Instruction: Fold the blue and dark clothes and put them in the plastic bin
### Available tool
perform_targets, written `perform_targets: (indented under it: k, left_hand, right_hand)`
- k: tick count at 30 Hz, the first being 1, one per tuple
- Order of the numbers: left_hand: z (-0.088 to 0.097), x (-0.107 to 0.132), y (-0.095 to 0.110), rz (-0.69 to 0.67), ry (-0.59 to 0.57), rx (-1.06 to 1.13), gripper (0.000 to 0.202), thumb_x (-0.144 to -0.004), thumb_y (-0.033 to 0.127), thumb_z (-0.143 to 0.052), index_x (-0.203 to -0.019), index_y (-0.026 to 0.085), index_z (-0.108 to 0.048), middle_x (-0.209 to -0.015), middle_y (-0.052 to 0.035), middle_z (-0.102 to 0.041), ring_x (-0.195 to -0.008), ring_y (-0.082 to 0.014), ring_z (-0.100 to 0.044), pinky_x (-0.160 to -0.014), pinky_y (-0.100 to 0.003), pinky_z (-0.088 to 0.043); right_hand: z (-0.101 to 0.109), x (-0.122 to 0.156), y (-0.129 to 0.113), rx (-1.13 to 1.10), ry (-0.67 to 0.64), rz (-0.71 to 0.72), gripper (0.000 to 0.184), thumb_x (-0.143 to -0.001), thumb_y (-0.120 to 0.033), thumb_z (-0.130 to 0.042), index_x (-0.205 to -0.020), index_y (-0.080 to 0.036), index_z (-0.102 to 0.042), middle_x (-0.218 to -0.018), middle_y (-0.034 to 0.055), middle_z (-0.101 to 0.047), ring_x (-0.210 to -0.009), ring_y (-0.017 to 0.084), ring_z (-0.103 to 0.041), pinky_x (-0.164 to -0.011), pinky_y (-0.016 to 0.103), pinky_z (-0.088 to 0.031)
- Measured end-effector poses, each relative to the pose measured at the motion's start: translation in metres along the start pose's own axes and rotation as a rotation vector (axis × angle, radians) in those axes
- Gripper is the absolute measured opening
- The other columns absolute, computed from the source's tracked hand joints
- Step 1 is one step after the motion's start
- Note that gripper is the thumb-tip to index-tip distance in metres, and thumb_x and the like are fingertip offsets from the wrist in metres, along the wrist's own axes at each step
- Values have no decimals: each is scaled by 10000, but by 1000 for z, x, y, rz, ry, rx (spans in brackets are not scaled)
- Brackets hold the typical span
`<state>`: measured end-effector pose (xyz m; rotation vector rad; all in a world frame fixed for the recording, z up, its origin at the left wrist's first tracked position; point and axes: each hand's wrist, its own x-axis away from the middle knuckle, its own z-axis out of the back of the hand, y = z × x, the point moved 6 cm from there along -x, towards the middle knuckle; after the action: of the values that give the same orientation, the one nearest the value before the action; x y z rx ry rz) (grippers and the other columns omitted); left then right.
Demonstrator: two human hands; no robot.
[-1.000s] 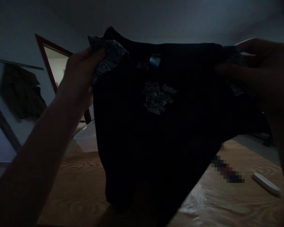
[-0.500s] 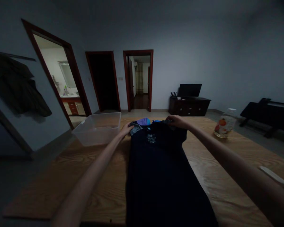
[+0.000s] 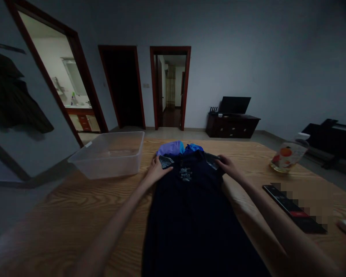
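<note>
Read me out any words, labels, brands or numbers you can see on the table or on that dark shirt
None can be read.
Dark shirt: pale chest print, too blurred to tell if it holds letters.
Bottle: orange-fruit label, text too small.
Flat black device: partly pixelated, nothing legible.

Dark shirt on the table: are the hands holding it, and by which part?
Both hands rest on the dark shirt at its shoulders: left hand and right hand. Whether the fingers grip or only press cannot be told.
</note>
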<state>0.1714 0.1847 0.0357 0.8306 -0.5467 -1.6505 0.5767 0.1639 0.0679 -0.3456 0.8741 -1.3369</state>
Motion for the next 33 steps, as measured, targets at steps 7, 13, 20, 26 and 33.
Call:
perform_targets:
  k: [7,13,20,26,33]
  left_hand:
    - [4,25,41,-49,-19,-222,787,-958,775,-560,-1403,127,-604,-1494,-298,-603,-1465,-493,-504,-1239,-589,-313]
    - [-8,32,36,-61,-122,-305,678,-909,421,-699,-1476,68,-585,-1470,-311,-630,-1393,-485,-585,-1177,-545,-408]
    - [50,-11,-7,38,-111,-135,328,-817,244,-614,-1094,157,-766,-1111,-166,-791,-1100,-385,-732,-1022,-489,-530]
    - [64,-15,-28,65,-351,128,287,-688,342,-761,-935,198,-788,-940,-55,-816,-955,-295,-738,-885,-377,-594]
    - [43,-15,-44,123,-350,281,547,-770,700,-713,-899,175,-791,-934,-116,-819,-876,-284,-730,-811,-374,-574]
  right_hand:
    - [3,-8,19,-120,-9,-160,470,-862,-677,-662,-926,-215,-724,-731,42,-660,-713,248,-623,-622,355,-490]
    - [-6,-6,30,-196,-94,-210,488,-832,-692,-721,-953,-220,-748,-889,80,-738,-854,276,-661,-709,376,-533]
    - [-5,0,32,-260,-134,-325,449,-835,-649,-753,-955,-216,-753,-891,85,-754,-829,268,-671,-683,362,-510]
    - [4,4,28,-297,-160,-349,446,-824,-639,-748,-885,-198,-728,-823,76,-720,-742,232,-636,-632,346,-480]
    - [3,4,11,-251,-167,-231,532,-808,-722,-776,-964,-214,-771,-926,73,-747,-879,252,-670,-742,355,-527]
